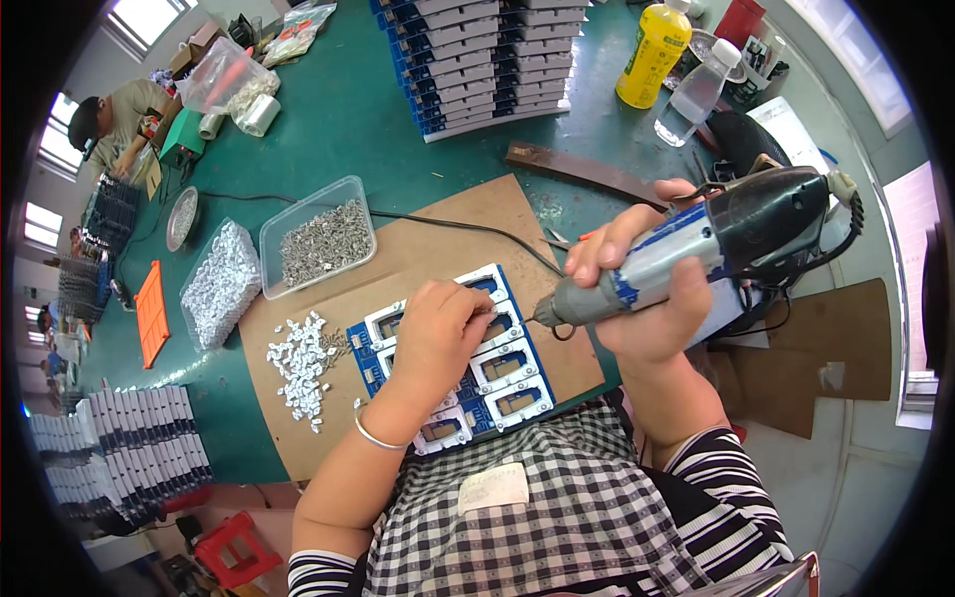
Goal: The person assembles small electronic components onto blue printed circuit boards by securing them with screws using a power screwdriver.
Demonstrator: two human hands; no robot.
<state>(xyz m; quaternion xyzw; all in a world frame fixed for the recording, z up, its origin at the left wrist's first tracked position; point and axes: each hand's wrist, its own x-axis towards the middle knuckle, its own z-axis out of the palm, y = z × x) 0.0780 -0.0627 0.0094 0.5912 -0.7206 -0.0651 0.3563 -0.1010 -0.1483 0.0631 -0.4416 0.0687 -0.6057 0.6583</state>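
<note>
My right hand (647,289) is wrapped round an electric screwdriver (766,219) with a grey and blue front and a black rear body. Its bit points left at a blue circuit board panel (538,350) lying on the cardboard. White plastic frames (537,396) sit on the panel in rows. Over the panel's upper middle, my left hand (438,333) has its fingertips pinched together close to the bit; whatever they hold is too small or hidden. Part of the panel is covered by this hand and wrist.
Left of the panel lie loose small white parts (296,383), a clear tub of screws (269,239) and a clear container of white parts (221,289). Stacked boards (477,70), a metal bar (582,171) and two bottles (655,55) stand behind. A co-worker (129,114) sits far left.
</note>
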